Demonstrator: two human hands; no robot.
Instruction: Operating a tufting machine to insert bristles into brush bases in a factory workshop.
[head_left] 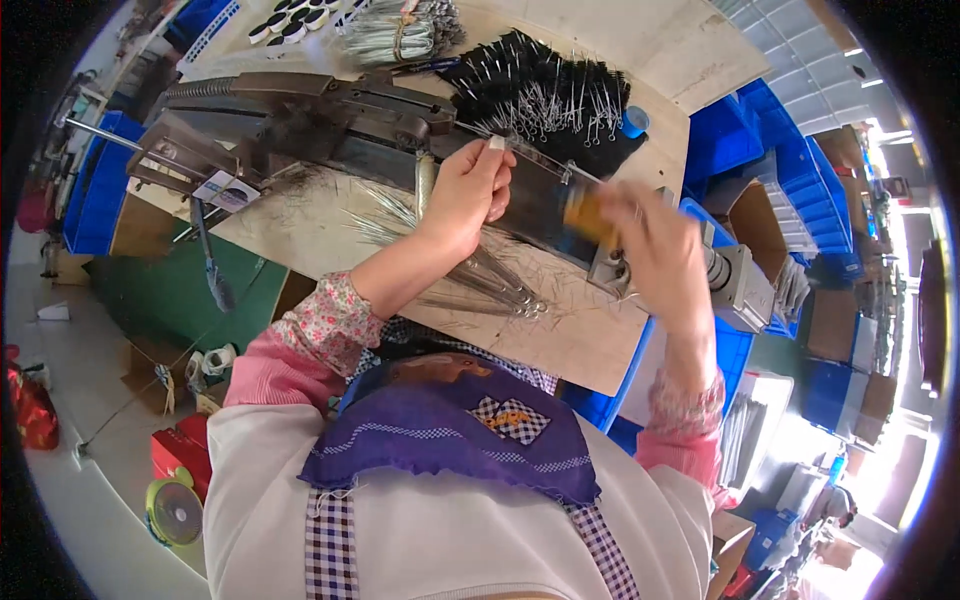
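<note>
My left hand point(468, 196) is closed over the metal bench machine point(395, 110), thumb and fingertips pinched together, with a white wrap on one fingertip. What lies in the pinch is too small to make out; a thin rod or wire passes right from there to a small clamp point(567, 172). Blurred by motion, my right hand point(655, 245) has its fingers round a yellow block-like piece point(590, 216) at the machine's right end. Under my left wrist lies a bundle of looped wires point(500, 283). Behind the machine are piled black-bristled brushes point(560, 90) with wire loop ends.
A grey motor-like unit point(742, 285) sits at the table's right end. Bundled wires point(395, 38) and a white tray of round black-and-white pieces point(215, 55) are at the back. Beside the brushes stands a blue cap point(634, 122). Blue bins point(720, 140) stand right of the wooden table point(575, 350).
</note>
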